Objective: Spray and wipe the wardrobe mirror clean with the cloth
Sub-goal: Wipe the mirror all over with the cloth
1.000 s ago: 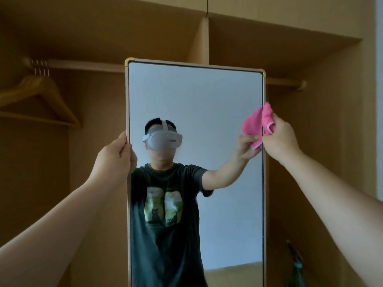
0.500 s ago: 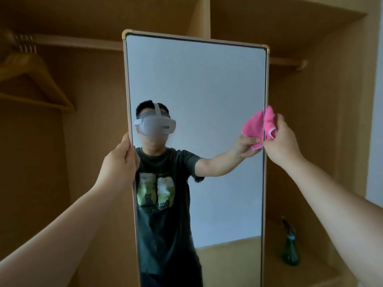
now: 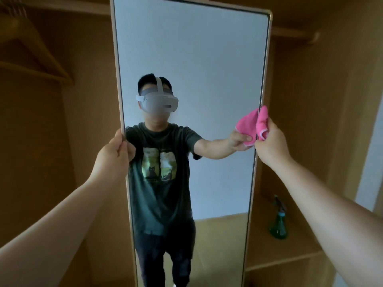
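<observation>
A tall, pale-framed mirror (image 3: 192,59) is steadied inside a wooden wardrobe (image 3: 310,100) by 2 bare hands. The left frame edge is gripped by the left hand (image 3: 114,158), whose fingers are wrapped around the frame and whose thumb is laid along its front. A bunched pink cloth (image 3: 262,125) is clutched in the right hand (image 3: 271,143) and is pressed against the mirror's right edge, about halfway up the visible glass (its pink reflection is seen just beside it). A person in a dark printed T-shirt and a white headset is reflected in the glass, 1 arm outstretched toward the cloth. A green spray bottle (image 3: 278,224) is stood upright on a low shelf (image 3: 290,251) to the right of the mirror, well apart from both hands. A wooden hanger (image 3: 37,59) is seen at upper left, blurred.
</observation>
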`<state>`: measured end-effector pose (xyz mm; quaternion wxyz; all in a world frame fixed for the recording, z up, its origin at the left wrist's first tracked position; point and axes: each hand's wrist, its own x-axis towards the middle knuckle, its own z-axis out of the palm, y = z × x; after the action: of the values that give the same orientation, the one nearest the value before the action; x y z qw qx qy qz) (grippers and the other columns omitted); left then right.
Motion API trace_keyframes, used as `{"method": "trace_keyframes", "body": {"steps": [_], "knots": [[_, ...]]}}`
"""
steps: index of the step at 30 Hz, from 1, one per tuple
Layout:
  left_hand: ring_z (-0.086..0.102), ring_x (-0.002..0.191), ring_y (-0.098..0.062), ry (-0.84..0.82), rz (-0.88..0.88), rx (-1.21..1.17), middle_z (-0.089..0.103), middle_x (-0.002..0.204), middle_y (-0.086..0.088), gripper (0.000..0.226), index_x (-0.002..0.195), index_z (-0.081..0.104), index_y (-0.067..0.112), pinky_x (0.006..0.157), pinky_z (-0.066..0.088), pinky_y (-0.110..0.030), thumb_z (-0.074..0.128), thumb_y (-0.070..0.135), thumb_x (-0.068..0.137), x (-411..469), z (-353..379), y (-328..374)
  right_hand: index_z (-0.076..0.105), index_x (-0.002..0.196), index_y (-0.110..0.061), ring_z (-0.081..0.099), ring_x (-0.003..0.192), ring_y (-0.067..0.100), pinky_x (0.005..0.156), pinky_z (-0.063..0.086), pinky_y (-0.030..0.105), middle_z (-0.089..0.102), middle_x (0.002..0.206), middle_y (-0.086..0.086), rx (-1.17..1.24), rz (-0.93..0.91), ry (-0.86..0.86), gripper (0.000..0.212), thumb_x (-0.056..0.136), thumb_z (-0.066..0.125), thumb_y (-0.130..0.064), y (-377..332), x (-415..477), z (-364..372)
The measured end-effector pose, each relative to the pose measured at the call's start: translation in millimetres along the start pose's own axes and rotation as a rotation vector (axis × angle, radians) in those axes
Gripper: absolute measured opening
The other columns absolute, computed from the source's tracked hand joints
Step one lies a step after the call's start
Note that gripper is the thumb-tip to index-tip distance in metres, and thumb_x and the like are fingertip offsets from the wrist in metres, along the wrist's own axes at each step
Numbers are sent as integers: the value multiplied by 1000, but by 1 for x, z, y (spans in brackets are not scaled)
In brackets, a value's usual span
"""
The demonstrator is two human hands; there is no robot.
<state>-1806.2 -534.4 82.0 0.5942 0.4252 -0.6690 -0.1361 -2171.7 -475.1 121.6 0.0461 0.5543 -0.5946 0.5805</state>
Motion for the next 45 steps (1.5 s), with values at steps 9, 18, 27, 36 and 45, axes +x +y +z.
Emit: {"method": "trace_keyframes", "body": {"steps": [9, 18, 27, 36, 45], "knots": [[60, 70, 12, 81, -31, 63, 57, 89, 6, 36, 130, 47, 22, 71, 49, -6, 31, 5, 103, -42, 13, 21, 31, 151, -23, 54, 110, 18, 91, 43, 27, 59, 120, 3, 63, 17, -102, 69, 90, 61, -10, 32, -17, 3], [57, 93, -14, -31, -174, 89, 59, 111, -2, 46, 140, 37, 11, 52, 43, -5, 34, -3, 96, -63, 20, 5, 25, 153, -24, 53, 122, 28, 94, 39, 27, 55, 134, 9, 81, -11, -143, 75, 90, 60, -5, 56, -35, 13], [50, 108, -27, -238, -177, 90, 54, 98, 2, 48, 84, 41, 26, 95, 40, -36, 25, -18, 72, -99, 31, -46, 31, 150, -20, 52, 116, 17, 94, 39, 25, 56, 130, 6, 97, -50, -133, 69, 89, 60, -6, 72, -58, 22], [44, 103, -10, -326, -181, 80, 46, 99, 1, 69, 98, 45, 21, 82, 39, -24, 23, 9, 34, -121, 32, -77, 22, 154, -22, 53, 123, 30, 97, 40, 29, 55, 135, 11, 55, 28, -121, 78, 89, 61, -4, 88, -79, 33], [40, 109, -23, -360, -88, 26, 42, 93, 14, 63, 93, 41, 11, 88, 33, -27, 23, 6, 33, -142, 41, -84, 26, 153, -18, 52, 119, 23, 92, 39, 21, 56, 132, 9, 48, 60, -161, 75, 88, 57, 2, 112, -108, 40]]}}
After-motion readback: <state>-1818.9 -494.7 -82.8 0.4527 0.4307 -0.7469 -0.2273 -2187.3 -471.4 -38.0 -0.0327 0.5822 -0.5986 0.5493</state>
